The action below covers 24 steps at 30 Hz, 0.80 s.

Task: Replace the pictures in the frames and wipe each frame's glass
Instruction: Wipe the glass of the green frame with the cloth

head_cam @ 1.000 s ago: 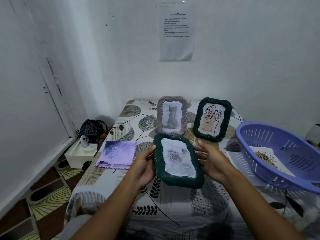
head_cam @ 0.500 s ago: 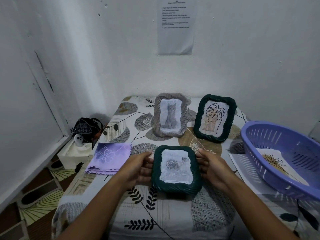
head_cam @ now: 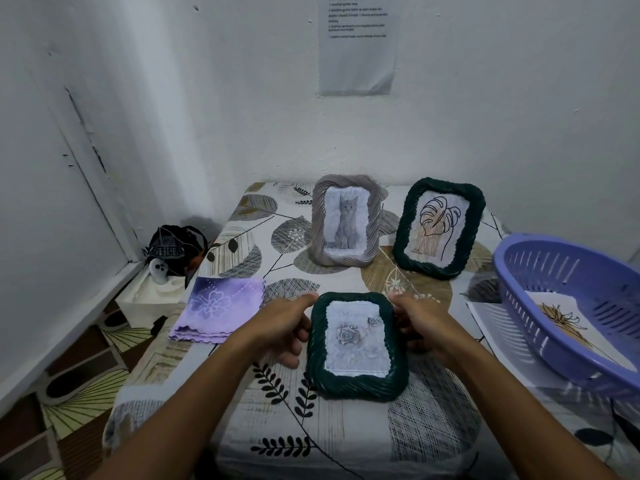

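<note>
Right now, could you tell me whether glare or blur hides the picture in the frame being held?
Head view: no glare on the rose frame, its rose print reads clearly; light is dim and bluish; wide-angle distortion bends the purple basket at the right edge.

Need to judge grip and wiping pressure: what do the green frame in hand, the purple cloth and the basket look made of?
Green frame: likely moulded plastic or resin, glossy, with twisted rope-like ridges; glazing unclear. Purple cloth: soft folded fabric, matte, wavy layered edges, printed flower. Basket: lavender plastic, smooth, with slotted walls. Left hand and right hand grip the frame's sides.
</note>
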### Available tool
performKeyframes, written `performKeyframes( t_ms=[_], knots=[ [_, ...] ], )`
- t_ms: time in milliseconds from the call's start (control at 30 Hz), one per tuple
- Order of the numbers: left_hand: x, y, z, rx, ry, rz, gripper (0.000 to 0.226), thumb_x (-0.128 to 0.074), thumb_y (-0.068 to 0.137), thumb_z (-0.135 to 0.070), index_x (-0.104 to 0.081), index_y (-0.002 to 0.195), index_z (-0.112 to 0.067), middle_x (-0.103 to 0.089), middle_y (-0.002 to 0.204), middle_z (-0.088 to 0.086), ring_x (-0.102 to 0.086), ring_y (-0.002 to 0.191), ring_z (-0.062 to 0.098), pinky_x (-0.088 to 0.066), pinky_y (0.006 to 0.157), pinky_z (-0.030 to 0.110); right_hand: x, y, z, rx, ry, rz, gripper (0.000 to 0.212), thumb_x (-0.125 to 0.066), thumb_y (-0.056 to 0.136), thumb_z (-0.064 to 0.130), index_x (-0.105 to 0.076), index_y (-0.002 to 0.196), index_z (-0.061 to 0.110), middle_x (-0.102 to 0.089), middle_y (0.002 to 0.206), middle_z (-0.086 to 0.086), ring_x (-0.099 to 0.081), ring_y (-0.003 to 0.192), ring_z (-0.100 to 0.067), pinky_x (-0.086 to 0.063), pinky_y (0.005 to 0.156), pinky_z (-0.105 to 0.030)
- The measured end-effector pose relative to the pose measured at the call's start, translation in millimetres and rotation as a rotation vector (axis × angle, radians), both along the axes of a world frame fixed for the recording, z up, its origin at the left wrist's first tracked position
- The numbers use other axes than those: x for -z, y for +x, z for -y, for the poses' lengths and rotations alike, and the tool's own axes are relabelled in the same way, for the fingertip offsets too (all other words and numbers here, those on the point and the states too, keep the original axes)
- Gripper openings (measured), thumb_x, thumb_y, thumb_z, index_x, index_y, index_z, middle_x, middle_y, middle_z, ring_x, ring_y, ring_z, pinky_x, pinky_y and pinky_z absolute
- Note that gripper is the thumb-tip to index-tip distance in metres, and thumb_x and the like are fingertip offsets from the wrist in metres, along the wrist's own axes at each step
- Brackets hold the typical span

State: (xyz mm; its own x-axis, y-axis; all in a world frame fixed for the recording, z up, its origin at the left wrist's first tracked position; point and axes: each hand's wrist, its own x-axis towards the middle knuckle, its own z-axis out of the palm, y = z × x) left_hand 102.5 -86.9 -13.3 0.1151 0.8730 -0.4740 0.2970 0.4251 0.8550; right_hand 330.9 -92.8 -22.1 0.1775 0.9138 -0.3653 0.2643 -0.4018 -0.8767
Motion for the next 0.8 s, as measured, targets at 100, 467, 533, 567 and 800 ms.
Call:
performKeyframes(
  t_ms=[100, 467, 533, 567, 800],
  knots=[
    [3.7, -1.0, -2.6, 0.011, 0.046, -0.061, 0.064, -0.048, 0.093, -0.053, -0.061, 0.099, 0.009, -0.053, 0.074, 0.014, -0.048, 0.047, 0.021, -0.047, 0.045, 0.029, -2.7, -1.2, 2.3, -0.043, 0.010, 0.096, 0.040, -0.056, 0.090, 0.044, -0.063, 0.099, 0.005, -0.058, 0.079, -0.011, -0.055, 0.068, -0.023, -0.042, 0.062, -0.031],
    [18.9, -75.8, 5.6, -0.074, 0.972, -0.653, 0.049, -0.059, 0.080, -0.057, -0.069, 0.104, -0.015, -0.067, 0.088, -0.002, -0.056, 0.076, 0.010, -0.041, 0.066, 0.025, -9.8, -72.6, -17.1, -0.281, 0.404, 0.215, 0.035, -0.068, 0.085, 0.033, -0.065, 0.114, 0.013, -0.065, 0.107, -0.005, -0.061, 0.095, -0.015, -0.051, 0.074, -0.026],
    [25.7, -104.9, 5.2, -0.051, 1.058, -0.755, 0.062, -0.053, 0.077, -0.065, -0.068, 0.109, -0.014, -0.067, 0.102, 0.002, -0.055, 0.094, 0.016, -0.043, 0.078, 0.029, -7.2, -97.2, -28.7, -0.381, 0.406, 0.233, 0.046, -0.069, 0.082, 0.042, -0.063, 0.119, 0.015, -0.064, 0.117, -0.005, -0.059, 0.101, -0.014, -0.049, 0.083, -0.030],
    [30.3, -118.3, 6.4, -0.027, 1.064, -0.807, 0.069, -0.052, 0.076, -0.069, -0.066, 0.115, -0.014, -0.065, 0.111, 0.003, -0.054, 0.103, 0.019, -0.044, 0.085, 0.032, -5.4, -109.7, -35.6, -0.421, 0.409, 0.259, 0.053, -0.070, 0.081, 0.046, -0.061, 0.122, 0.014, -0.061, 0.122, -0.005, -0.057, 0.105, -0.014, -0.046, 0.087, -0.030],
    [55.2, -168.9, 36.0, 0.095, 0.691, -1.011, 0.128, -0.022, 0.053, -0.102, -0.007, 0.154, -0.024, -0.006, 0.161, 0.000, 0.003, 0.148, 0.021, -0.003, 0.120, 0.047, 19.8, -171.9, -88.7, -0.558, 0.343, 0.671, 0.079, -0.052, 0.075, 0.075, -0.050, 0.135, 0.023, -0.035, 0.148, -0.014, -0.023, 0.139, -0.035, -0.030, 0.109, -0.052]
  ],
)
